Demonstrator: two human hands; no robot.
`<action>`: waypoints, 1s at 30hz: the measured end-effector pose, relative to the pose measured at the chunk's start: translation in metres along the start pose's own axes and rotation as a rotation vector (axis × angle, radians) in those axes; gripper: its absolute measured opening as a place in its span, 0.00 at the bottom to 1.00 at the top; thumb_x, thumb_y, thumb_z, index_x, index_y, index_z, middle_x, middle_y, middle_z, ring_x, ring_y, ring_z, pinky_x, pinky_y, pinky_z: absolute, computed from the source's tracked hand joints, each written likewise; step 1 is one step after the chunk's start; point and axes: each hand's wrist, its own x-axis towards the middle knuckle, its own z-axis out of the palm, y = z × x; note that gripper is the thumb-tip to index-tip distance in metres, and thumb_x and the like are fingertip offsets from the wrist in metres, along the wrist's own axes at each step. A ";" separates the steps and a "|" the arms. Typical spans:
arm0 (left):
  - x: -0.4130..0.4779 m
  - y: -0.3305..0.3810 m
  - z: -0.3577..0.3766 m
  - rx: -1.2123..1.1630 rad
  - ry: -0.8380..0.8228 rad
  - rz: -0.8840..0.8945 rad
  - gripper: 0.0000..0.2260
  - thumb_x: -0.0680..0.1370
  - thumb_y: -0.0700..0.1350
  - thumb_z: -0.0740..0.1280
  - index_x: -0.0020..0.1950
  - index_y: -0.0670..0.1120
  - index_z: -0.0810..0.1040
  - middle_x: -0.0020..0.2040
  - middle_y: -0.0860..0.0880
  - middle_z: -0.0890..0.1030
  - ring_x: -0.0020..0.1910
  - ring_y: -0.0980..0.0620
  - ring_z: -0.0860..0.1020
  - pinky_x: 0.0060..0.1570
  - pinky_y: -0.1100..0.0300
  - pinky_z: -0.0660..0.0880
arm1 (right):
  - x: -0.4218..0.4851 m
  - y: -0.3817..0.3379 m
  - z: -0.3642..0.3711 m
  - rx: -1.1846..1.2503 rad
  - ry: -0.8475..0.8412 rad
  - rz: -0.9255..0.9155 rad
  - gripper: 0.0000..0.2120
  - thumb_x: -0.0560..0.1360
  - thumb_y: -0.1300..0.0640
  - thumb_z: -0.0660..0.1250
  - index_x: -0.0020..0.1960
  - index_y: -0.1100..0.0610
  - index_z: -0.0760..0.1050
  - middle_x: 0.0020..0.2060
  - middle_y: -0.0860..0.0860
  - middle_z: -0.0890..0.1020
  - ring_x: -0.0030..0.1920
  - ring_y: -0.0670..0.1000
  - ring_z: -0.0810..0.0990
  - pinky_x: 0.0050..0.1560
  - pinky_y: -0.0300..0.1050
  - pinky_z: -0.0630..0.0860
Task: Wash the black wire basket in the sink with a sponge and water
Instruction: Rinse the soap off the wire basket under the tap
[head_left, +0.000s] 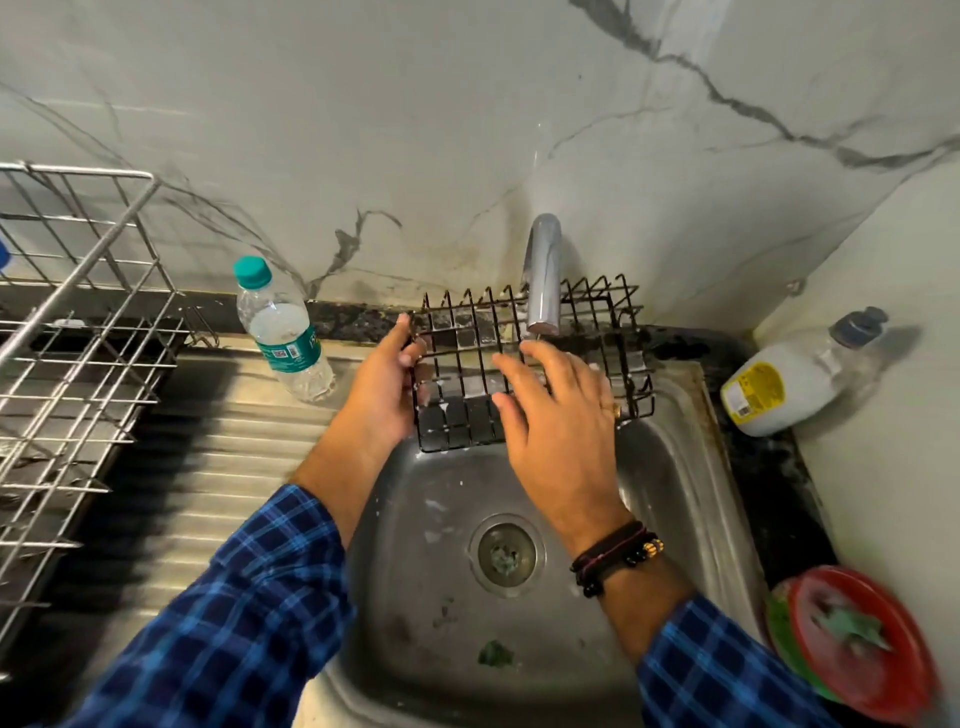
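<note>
Head view: the black wire basket (457, 426) is at the centre of the frame, held over the back of the sink (675, 493) under the faucet (543, 275). The left hand (387, 384) grips its left edge with fingers curled. The right hand (561, 421) rests on the wires, fingers straight and spread.

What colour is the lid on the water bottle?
The water bottle has a teal-green lid, seen best in the head view.

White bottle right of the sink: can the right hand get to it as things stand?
Probably yes. The right hand lies open on the black wire basket, holding nothing, and nothing stands between it and the white bottle.
</note>
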 end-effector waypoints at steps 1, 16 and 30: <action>0.005 0.003 0.001 0.000 -0.014 -0.023 0.25 0.80 0.63 0.62 0.28 0.51 0.67 0.22 0.55 0.65 0.24 0.55 0.64 0.29 0.58 0.56 | 0.001 0.002 -0.001 -0.003 0.010 -0.034 0.16 0.79 0.47 0.64 0.67 0.45 0.77 0.67 0.49 0.74 0.68 0.54 0.70 0.70 0.65 0.64; 0.035 -0.011 0.061 -0.017 -0.215 -0.142 0.29 0.83 0.58 0.60 0.22 0.50 0.67 0.22 0.54 0.67 0.17 0.55 0.65 0.16 0.66 0.62 | 0.000 0.024 0.003 -0.138 -0.062 0.052 0.19 0.74 0.51 0.70 0.64 0.49 0.77 0.59 0.48 0.80 0.64 0.53 0.75 0.72 0.69 0.58; 0.030 -0.006 0.068 -0.029 -0.186 -0.132 0.29 0.84 0.58 0.57 0.24 0.50 0.63 0.18 0.52 0.66 0.14 0.55 0.66 0.17 0.71 0.59 | 0.003 0.019 0.001 -0.054 -0.084 -0.019 0.25 0.72 0.58 0.73 0.68 0.48 0.73 0.62 0.54 0.75 0.62 0.55 0.77 0.76 0.67 0.54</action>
